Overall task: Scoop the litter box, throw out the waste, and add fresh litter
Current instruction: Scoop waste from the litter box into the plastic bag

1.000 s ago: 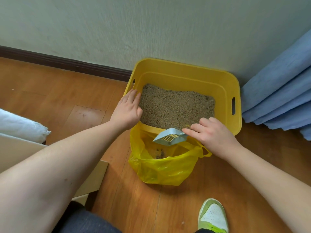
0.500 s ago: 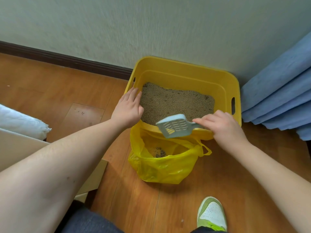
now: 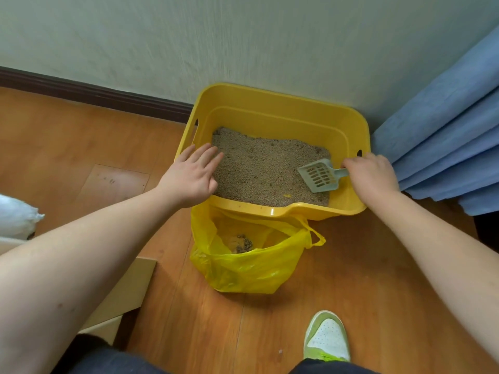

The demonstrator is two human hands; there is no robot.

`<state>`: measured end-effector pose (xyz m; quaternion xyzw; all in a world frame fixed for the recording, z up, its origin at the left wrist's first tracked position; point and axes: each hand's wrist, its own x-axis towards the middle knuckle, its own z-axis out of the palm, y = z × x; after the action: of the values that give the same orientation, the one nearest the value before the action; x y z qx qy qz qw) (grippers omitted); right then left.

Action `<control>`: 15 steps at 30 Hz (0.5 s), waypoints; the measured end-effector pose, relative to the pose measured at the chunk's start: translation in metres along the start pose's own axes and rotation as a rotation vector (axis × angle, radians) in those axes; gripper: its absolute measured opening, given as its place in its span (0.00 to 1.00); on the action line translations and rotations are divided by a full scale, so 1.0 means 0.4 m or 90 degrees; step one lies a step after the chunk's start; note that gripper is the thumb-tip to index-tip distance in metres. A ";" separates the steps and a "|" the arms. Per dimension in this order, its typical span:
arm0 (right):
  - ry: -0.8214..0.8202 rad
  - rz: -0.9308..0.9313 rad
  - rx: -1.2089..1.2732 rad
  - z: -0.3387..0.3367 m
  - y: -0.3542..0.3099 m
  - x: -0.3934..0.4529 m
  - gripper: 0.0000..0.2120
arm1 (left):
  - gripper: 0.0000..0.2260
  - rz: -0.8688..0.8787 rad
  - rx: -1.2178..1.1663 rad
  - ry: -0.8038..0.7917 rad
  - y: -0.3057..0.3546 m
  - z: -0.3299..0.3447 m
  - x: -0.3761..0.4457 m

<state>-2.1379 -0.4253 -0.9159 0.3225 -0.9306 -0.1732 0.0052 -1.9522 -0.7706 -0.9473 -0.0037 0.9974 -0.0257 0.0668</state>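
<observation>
Head view: right hand (image 3: 371, 178) clenched round handle of grey scoop (image 3: 320, 176), slotted blade over litter (image 3: 266, 171) at right end of yellow litter box (image 3: 272, 110). Left hand (image 3: 190, 175) spread flat on left rim. Yellow bag (image 3: 248, 268) open just before box, clumps inside.

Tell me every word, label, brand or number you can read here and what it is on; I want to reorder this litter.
None: nothing readable shows anywhere.
The yellow litter box, the grey scoop and the yellow bag all show plain surfaces.
The shoe shows no legible logo.
</observation>
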 end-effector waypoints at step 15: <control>-0.193 -0.131 -0.134 -0.019 -0.010 0.147 0.12 | 0.32 -0.005 -0.028 -0.009 -0.007 0.004 0.014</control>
<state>-2.1812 -0.4660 -0.9160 0.3835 -0.8598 -0.3155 -0.1188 -1.9577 -0.7735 -0.9495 -0.0094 0.9973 -0.0038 0.0733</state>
